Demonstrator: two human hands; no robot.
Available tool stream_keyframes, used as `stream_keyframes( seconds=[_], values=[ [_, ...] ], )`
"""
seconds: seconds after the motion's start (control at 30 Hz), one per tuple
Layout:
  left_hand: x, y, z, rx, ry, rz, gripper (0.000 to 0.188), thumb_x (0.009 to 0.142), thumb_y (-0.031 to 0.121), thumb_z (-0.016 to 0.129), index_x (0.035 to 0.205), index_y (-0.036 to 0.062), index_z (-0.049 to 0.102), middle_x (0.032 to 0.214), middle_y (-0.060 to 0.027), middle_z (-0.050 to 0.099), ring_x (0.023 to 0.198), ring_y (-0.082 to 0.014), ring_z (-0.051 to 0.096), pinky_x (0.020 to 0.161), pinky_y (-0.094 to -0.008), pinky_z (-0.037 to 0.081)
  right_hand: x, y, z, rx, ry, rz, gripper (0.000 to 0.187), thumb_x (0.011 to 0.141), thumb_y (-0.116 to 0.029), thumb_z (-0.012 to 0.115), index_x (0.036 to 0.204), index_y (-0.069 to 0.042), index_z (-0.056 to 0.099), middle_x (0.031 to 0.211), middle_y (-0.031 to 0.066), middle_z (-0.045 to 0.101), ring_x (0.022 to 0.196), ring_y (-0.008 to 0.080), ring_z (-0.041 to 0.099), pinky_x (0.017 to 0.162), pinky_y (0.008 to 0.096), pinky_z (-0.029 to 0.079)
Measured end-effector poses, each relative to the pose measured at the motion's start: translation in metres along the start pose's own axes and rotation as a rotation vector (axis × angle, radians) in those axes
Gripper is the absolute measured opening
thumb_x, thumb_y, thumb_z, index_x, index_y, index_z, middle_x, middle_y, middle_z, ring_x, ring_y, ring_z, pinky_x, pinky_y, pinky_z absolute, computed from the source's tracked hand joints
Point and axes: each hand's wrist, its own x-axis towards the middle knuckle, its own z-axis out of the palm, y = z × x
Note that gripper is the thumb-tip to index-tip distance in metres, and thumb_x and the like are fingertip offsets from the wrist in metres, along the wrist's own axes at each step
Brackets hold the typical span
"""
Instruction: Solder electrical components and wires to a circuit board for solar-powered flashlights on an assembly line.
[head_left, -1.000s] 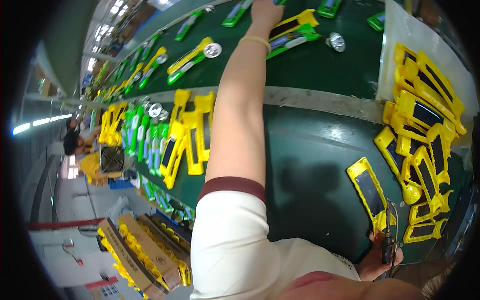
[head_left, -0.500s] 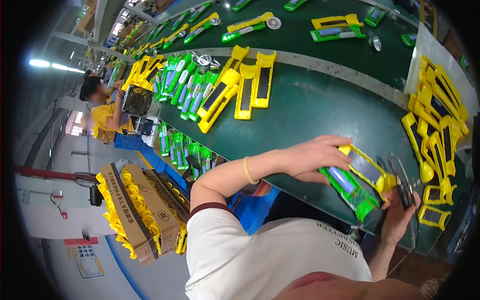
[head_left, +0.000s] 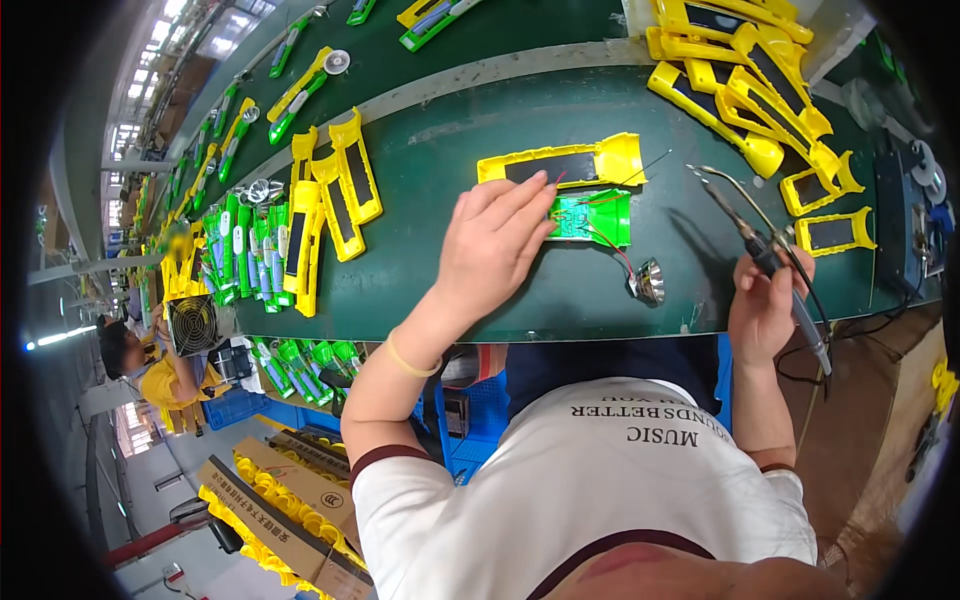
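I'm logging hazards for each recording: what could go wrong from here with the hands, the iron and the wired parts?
If the iron in the right hand is hot, swinging it left might burn the left hand at the green case.

The reflector lies loose, joined by thin wires; a tug might break them.

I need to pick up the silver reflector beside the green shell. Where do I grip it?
Probably the rim of the silver reflector, coming from the right. The thin red wire joins it on the left and runs to the green shell, so gripping there could tug the wire; the right side has bare bench beside it.
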Motion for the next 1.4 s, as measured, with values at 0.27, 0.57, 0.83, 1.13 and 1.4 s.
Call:
stream_keyframes(
  seconds=[0.27,0.57,0.83,1.13,1.4],
  values=[
    [0.008,0.004,0.005,-0.361,0.03,-0.129,0.015,0.071,0.005,0.069,0.084,0.0061,0.064,0.077,-0.0043,0.064,0.068,-0.0203,0.056,0.062,-0.0296,0.045,0.007,0.001,0.039,-0.045,-0.232,0.111,0.028,0.085,-0.017,0.061,0.097,-0.006,0.038,0.075,0.0073,0.052,0.058,0.0085,0.047,0.051,0.0208,0.039],
    [0.014,0.008,0.0,-0.241,-0.051,-0.132,0.012,0.068,0.003,0.069,0.077,0.0043,0.062,0.082,-0.0076,0.051,0.075,-0.0215,0.052,0.062,-0.0304,0.045,0.005,0.016,0.028,-0.136,-0.298,0.183,0.025,0.083,-0.009,0.059,0.09,-0.005,0.035,0.076,0.006,0.051,0.061,0.0072,0.046,0.054,0.0214,0.04],
    [0.012,0.006,0.0,-0.263,-0.082,-0.172,0.012,0.066,-0.001,0.067,0.075,0.0027,0.06,0.079,-0.0062,0.051,0.072,-0.0174,0.05,0.056,-0.0258,0.044,0.004,0.015,0.033,-0.18,-0.365,0.196,0.025,0.082,-0.008,0.061,0.088,-0.004,0.037,0.079,0.0063,0.052,0.066,0.0077,0.047,0.059,0.0236,0.041],
    [0.015,0.005,0.0,-0.265,-0.094,-0.131,0.012,0.066,0.0,0.067,0.075,0.0029,0.06,0.078,-0.0066,0.05,0.073,-0.0187,0.05,0.059,-0.0277,0.044,0.006,0.014,0.035,-0.259,-0.369,0.303,0.025,0.082,-0.011,0.062,0.087,-0.005,0.038,0.076,0.0046,0.052,0.065,0.0066,0.048,0.058,0.0219,0.04],
    [0.018,0.007,-0.005,-0.249,-0.139,-0.152,0.012,0.066,0.002,0.067,0.076,0.0033,0.06,0.081,-0.0071,0.049,0.076,-0.0195,0.051,0.061,-0.0283,0.045,0.006,0.012,0.032,-0.125,-0.293,0.243,0.024,0.084,-0.013,0.059,0.09,-0.005,0.038,0.073,0.0046,0.052,0.058,0.0055,0.045,0.053,0.0195,0.038]
  ],
)
